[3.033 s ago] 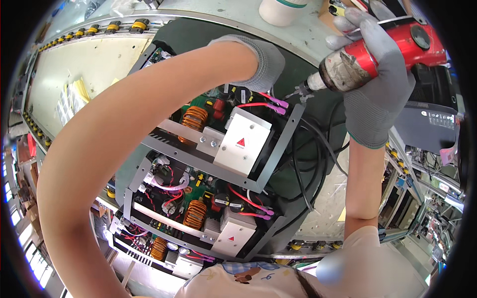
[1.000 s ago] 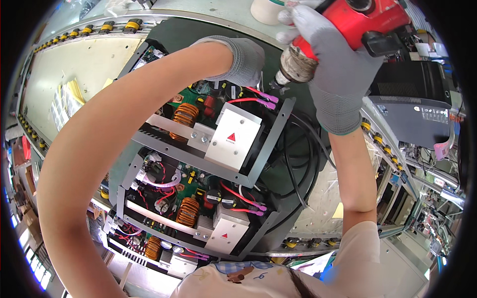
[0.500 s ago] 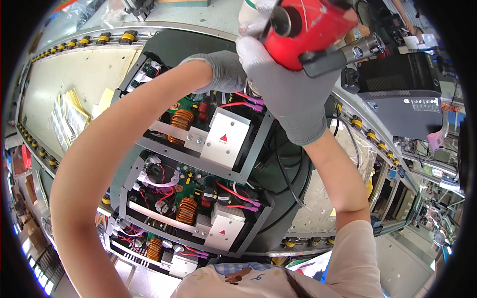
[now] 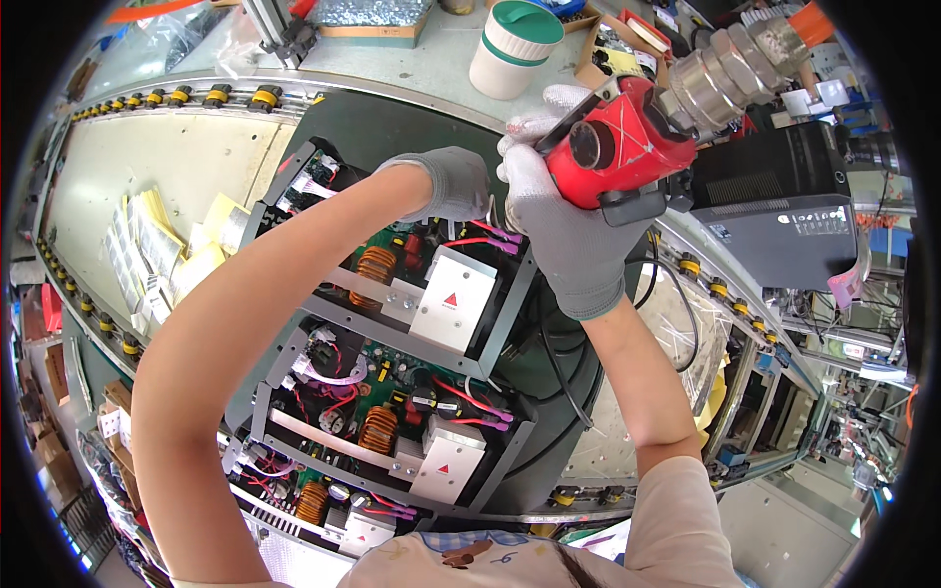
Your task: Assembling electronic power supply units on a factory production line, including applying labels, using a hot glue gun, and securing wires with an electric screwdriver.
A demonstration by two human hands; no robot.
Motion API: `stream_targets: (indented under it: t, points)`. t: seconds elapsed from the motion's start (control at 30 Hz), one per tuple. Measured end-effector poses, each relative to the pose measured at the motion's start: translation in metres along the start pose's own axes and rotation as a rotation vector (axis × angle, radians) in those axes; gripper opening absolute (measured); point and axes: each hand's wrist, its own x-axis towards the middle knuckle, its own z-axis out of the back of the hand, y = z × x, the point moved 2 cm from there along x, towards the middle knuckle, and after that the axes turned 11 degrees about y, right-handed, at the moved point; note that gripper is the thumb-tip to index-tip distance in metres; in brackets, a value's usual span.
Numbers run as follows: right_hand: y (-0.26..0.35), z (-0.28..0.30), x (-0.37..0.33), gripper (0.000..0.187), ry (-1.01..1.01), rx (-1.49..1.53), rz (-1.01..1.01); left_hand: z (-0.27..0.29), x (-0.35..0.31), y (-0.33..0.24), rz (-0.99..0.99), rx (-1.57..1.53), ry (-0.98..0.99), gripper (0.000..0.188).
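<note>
My right hand (image 4: 569, 230), in a grey glove with white fingertips, is closed around a red pneumatic driver (image 4: 622, 152) with a metal hose coupling at its far right end. It is above the far right corner of the farthest of several open metal-framed electronic units (image 4: 377, 265). Over that unit's far side, my left hand (image 4: 451, 183) in a grey glove is closed, its fingers curled beside the tool's lower end. What those fingers hold is hidden. Near both hands are red wires with purple connectors (image 4: 505, 240) and a white metal plate (image 4: 453, 299) with a red warning triangle.
Two similar units (image 4: 382, 426) stand nearer me. Roller rails (image 4: 218, 95) edge the bench. Yellow-and-white paper sheets (image 4: 152, 235) lie at left, and black cables (image 4: 564, 363) at right. Beyond are a white cup with a green lid (image 4: 515, 49) and a black machine box (image 4: 774, 211).
My right hand has brought the pneumatic driver lower in view, and its hose coupling now shows. My left hand stays at the far unit. The whole view has shifted slightly, uncovering the cup.
</note>
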Motion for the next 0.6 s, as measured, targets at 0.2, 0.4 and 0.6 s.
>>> stream_targets:
  t: [0.2, 0.4, 0.6]
  points:
    - [-0.001, 0.002, 0.001, 0.041, 0.006, -0.136, -0.028, 0.015, -0.03, -0.039, 0.083, 0.098, 0.065, 0.03]
    - [0.001, 0.001, 0.0, 0.042, 0.023, -0.082, -0.021, 0.017, -0.034, -0.044, 0.053, 0.247, 0.123, 0.029]
    - [-0.001, -0.001, 0.001, 0.043, 0.041, -0.03, -0.007, 0.019, -0.03, -0.045, 0.146, 0.034, 0.108, 0.03]
